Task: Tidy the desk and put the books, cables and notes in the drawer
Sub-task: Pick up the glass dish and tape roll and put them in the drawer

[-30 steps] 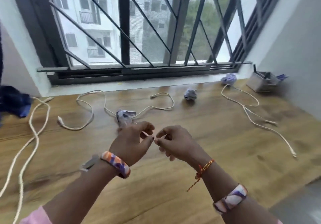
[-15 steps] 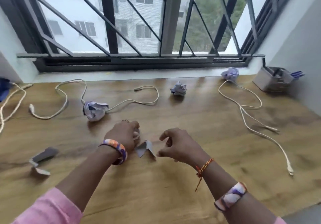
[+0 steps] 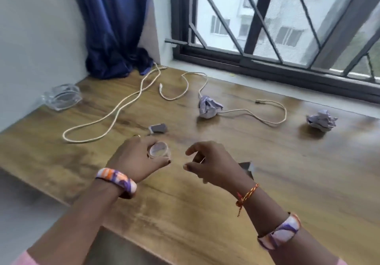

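Observation:
My left hand (image 3: 136,158) grips a small clear tape roll (image 3: 158,150) just above the wooden desk (image 3: 205,213). Close to its right, my right hand (image 3: 211,164) hovers with loosely curled fingers, thumb and forefinger apart, and nothing plainly held. A long cream cable (image 3: 115,112) snakes from the curtain toward me. A second cream cable (image 3: 267,118) loops past a crumpled paper ball (image 3: 209,107). Another paper ball (image 3: 321,120) lies at the right. A small grey scrap (image 3: 158,128) sits beyond my left hand, and a dark folded scrap (image 3: 246,167) peeks out behind my right hand.
A clear glass dish (image 3: 61,98) stands at the desk's far left by the wall. A blue curtain (image 3: 115,28) hangs into the back corner. The barred window (image 3: 277,38) runs along the back. The desk's front-left edge drops off below my left forearm.
The view has swung left, bringing the curtain and glass dish into sight. My left hand has lifted with the tape roll. My right hand has drawn away from the folded scrap.

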The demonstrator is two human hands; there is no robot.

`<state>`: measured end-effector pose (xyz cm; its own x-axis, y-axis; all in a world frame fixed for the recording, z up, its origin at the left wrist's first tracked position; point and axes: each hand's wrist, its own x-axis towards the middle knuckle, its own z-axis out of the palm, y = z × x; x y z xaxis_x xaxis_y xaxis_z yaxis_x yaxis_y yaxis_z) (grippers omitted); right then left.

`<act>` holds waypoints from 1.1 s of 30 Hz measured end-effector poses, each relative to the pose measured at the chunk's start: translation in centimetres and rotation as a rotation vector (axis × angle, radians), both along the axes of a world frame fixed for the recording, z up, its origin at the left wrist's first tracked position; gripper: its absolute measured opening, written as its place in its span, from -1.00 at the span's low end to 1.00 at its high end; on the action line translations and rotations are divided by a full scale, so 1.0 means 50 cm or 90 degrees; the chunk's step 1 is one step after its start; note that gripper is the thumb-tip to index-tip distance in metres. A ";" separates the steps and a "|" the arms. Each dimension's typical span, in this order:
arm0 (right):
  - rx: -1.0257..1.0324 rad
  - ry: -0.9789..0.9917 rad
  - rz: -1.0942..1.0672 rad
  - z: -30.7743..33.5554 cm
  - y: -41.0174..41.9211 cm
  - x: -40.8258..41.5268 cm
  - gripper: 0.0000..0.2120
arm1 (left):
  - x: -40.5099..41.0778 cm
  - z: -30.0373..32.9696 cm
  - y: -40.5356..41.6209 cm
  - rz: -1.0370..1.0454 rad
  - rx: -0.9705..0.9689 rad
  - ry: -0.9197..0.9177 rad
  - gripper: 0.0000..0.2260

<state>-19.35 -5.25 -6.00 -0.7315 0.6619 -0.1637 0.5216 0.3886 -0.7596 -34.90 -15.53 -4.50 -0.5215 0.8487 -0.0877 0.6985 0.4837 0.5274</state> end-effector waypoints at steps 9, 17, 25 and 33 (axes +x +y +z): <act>0.027 -0.038 0.204 -0.016 -0.147 -0.207 -0.72 | -0.201 -0.019 -0.207 0.147 -0.047 0.025 -0.75; 0.028 -0.039 0.148 -0.050 -0.274 -0.343 -0.86 | -0.330 -0.053 -0.304 0.156 0.039 -0.041 -0.66; -0.155 -0.042 0.213 -0.058 -0.404 -0.382 -0.91 | -0.387 -0.127 -0.281 0.179 0.128 0.117 -0.38; -0.244 -0.187 0.199 -0.207 -0.489 -0.359 -0.58 | -0.331 -0.261 -0.365 0.810 0.200 -0.604 -0.46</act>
<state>-37.29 -29.71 -16.37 -0.7704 0.2747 -0.5753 0.6366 0.2834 -0.7172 -51.44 -33.80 -17.55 -0.7272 -0.0224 -0.6860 -0.6669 0.2598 0.6984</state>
